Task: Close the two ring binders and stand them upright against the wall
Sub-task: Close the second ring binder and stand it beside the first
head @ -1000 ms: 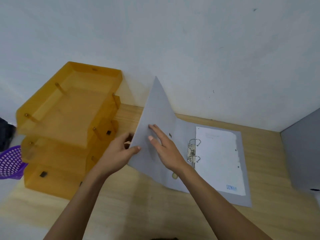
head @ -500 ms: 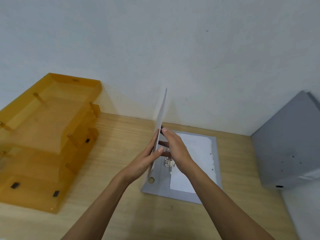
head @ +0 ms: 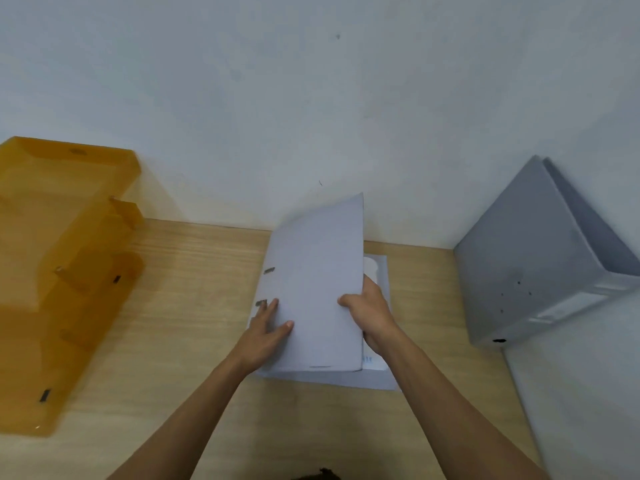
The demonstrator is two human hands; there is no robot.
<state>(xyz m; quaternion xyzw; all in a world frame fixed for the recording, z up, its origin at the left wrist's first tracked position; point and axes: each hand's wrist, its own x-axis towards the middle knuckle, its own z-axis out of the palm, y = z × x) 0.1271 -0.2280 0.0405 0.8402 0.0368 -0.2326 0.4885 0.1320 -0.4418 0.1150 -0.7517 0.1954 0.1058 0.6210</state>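
While right hand (head: 372, 315) fingers grasp cover edge, binder (head: 311, 289) long axis points wallward; left hand (head: 265, 329) flat, released.

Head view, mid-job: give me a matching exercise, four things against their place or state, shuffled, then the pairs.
Things:
1. flat grey ring binder
2. second grey ring binder
3. orange translucent plastic tray stack
4. white punched paper sheet

Places or states:
A. far left of the wooden desk
B. upright on the right, by the walls
C. peeking out under the part-lowered cover
D. centre of desk, cover held by the left hand and right hand

Pairs: 1-D, 2-B, 3-A, 4-C
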